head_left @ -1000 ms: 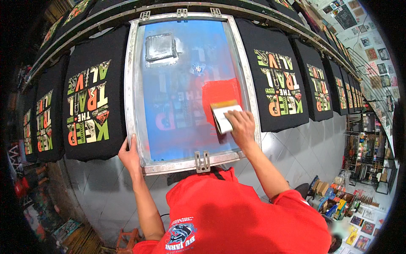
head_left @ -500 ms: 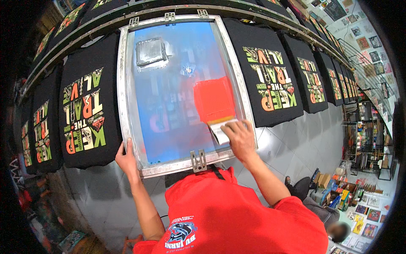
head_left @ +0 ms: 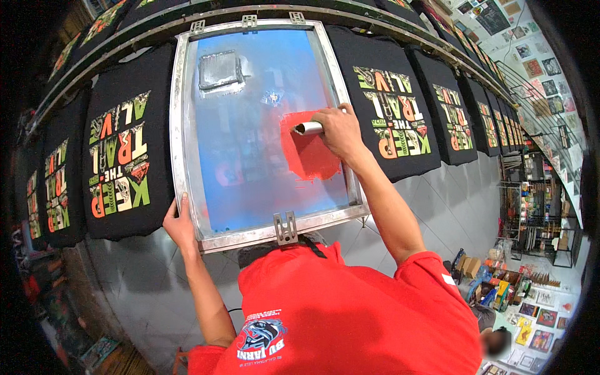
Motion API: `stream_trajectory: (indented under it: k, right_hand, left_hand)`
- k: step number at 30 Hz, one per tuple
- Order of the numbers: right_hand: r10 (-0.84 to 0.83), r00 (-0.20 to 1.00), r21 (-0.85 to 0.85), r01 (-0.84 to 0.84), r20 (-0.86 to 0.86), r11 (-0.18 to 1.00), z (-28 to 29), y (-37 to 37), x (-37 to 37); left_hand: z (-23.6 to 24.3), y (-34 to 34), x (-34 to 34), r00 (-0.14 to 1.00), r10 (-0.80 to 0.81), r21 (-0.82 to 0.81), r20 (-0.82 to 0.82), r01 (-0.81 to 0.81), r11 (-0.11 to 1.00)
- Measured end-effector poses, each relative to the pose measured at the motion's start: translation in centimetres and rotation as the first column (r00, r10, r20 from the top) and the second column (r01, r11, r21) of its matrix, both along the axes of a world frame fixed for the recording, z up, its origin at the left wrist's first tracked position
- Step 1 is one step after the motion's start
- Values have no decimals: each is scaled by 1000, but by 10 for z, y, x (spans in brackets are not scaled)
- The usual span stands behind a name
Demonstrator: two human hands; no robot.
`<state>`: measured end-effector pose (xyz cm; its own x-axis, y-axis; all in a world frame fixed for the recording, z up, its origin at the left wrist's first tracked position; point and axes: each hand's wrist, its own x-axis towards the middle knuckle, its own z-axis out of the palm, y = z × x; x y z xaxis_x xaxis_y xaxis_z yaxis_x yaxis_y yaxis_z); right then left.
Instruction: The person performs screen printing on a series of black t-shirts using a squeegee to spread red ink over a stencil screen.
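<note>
A screen-printing frame point(head_left: 178, 134) with a pale metal rim and blue mesh point(head_left: 244, 169) lies in front of me. A red ink patch point(head_left: 311, 165) covers part of the mesh's right side. My right hand point(head_left: 342, 132) grips a squeegee point(head_left: 308, 128) over the patch's upper part; its pale, curled-looking end sticks out left of the fingers. At the frame's lower left corner, my left hand point(head_left: 180, 226) holds the rim, thumb on the near side, other fingers mostly hidden. Near the mesh's top left is a grey taped square point(head_left: 220, 70).
Black printed shirts on boards flank the frame, one on the left point(head_left: 119, 150) and one on the right point(head_left: 390, 106), with more beyond. A metal clip point(head_left: 285, 229) sits on the near rim. Shelves point(head_left: 531, 206) and boxes stand at the right; a long rail point(head_left: 150, 28) runs behind.
My right hand and the squeegee have moved up and away from me, from the red patch's lower edge to its upper part. My left hand stays on the rim.
</note>
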<state>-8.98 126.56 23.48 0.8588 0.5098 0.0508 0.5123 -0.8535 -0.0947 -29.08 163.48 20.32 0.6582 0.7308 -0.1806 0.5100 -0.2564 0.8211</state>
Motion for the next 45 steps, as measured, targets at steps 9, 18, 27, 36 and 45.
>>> stream_trajectory:
  k: [9,18,27,36,45]
  right_hand:
    - [-74,996,153,66,49,986,-10,-25,-169]
    - [-28,983,231,-15,183,973,-56,-7,-76]
    - [73,991,64,-66,-112,996,45,2,47]
    - [-367,631,568,776,-684,276,13,-74,-39]
    - [252,512,402,832,-821,-382,-54,-103,-19]
  left_hand:
    - [5,-2,0,1000,14,17,14,-14,1000]
    - [6,-1,-3,1000,28,-13,-2,-28,1000]
    - [10,5,1,1000,-16,-49,-16,15,999]
    - [6,6,-69,965,-216,29,-151,223,974]
    - [34,-16,-62,983,-117,-15,-143,116,993]
